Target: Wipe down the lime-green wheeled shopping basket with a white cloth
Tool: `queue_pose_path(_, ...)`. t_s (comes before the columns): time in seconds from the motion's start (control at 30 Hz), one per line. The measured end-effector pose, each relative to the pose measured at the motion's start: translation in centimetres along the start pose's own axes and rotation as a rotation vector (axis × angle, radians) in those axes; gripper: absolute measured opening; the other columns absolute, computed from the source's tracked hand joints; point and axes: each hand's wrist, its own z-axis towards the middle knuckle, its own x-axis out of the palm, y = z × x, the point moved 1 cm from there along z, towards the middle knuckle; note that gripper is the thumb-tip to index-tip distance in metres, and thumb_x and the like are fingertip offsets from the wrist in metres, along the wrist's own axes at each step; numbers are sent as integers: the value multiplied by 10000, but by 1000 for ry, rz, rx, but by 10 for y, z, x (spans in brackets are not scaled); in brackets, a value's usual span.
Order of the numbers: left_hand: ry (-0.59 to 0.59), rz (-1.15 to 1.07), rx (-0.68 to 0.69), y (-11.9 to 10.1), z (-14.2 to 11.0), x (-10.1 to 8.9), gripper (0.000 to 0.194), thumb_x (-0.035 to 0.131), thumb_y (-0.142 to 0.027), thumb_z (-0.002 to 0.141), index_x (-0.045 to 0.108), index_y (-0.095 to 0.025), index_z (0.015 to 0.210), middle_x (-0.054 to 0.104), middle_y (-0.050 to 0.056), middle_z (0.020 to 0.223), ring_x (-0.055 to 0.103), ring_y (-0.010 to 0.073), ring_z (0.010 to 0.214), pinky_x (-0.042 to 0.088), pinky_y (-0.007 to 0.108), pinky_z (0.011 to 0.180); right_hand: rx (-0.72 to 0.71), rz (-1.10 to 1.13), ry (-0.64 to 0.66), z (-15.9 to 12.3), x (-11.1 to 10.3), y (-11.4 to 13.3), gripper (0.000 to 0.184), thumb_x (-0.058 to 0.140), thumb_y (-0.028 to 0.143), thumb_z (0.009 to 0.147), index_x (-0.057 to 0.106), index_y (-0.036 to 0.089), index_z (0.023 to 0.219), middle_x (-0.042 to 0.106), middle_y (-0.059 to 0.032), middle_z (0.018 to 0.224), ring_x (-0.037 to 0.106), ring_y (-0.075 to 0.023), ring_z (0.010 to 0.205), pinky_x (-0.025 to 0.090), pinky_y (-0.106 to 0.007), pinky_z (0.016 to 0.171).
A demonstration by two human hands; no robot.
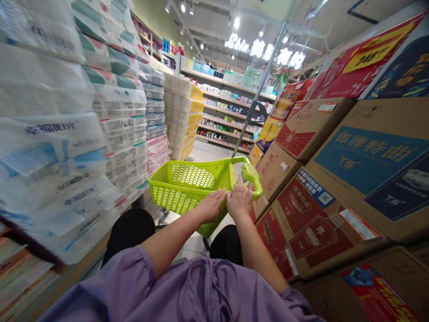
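Left hand [211, 205] lay flat on the near rim of a lime-green plastic shopping basket [169, 192], fingers lightly spread, no pinch. Right hand [239, 202] curved over the same rim, just beside the left; closure of its grip could not be told. Basket stood tilted on a wheeled frame, its green handle [252, 178] right of the hands. Stacked toilet-paper packs [50, 134] lined the aisle's left side, liquor cartons [368, 165] its right; pharmacy-style shelves [224, 103] stood ahead.
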Motion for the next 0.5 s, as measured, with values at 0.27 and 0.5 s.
queue_pose_path(0.27,8,40,-174,34,-25,4,677,421,-168,837,241,-150,1490,283,126,1552,208,273,1447,255,481,1147,-27,-1,114,2,11,9,202,415,199,900,602,142,948,659,-161,986,538,-282,996,334,-426,926)
queue_pose_path(0.5,26,59,-181,29,-27,0,674,426,-170,842,247,-195,1492,287,86,1557,232,274,1439,241,495,1148,-173,71,240,-14,22,36,382,487,104,809,602,138,1172,547,-157,1329,410,-303,1272,249,-432,1064)
